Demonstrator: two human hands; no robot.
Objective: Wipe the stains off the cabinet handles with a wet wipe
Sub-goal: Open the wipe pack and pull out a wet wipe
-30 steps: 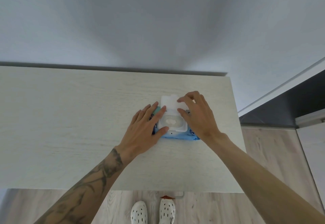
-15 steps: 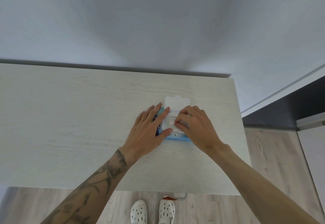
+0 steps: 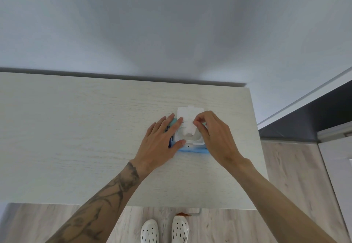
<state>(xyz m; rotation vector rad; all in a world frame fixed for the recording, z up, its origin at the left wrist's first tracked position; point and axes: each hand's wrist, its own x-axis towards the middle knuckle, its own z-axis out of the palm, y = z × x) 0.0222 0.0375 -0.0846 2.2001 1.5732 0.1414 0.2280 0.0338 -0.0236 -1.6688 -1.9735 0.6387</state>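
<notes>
A blue wet wipe pack (image 3: 192,149) lies on the pale wooden cabinet top (image 3: 76,138), its white flip lid (image 3: 187,112) folded back. My left hand (image 3: 162,143) presses flat on the pack's left side, fingers spread, thumb by the opening. My right hand (image 3: 215,136) pinches a white wet wipe (image 3: 188,128) between thumb and fingertips, and the wipe stands partly out of the round opening. A cabinet handle (image 3: 197,211) with an orange-brown stain (image 3: 183,214) peeks out below the front edge.
The cabinet stands against a white wall (image 3: 171,23). A dark doorway (image 3: 314,117) lies to the right. Pale wood floor (image 3: 297,176) runs along the right and front. My two white perforated shoes (image 3: 164,231) stand just below the front edge.
My right hand went from the lid down to the opening, pinched the wipe and has drawn it partly out. My left hand stayed flat on the pack.
</notes>
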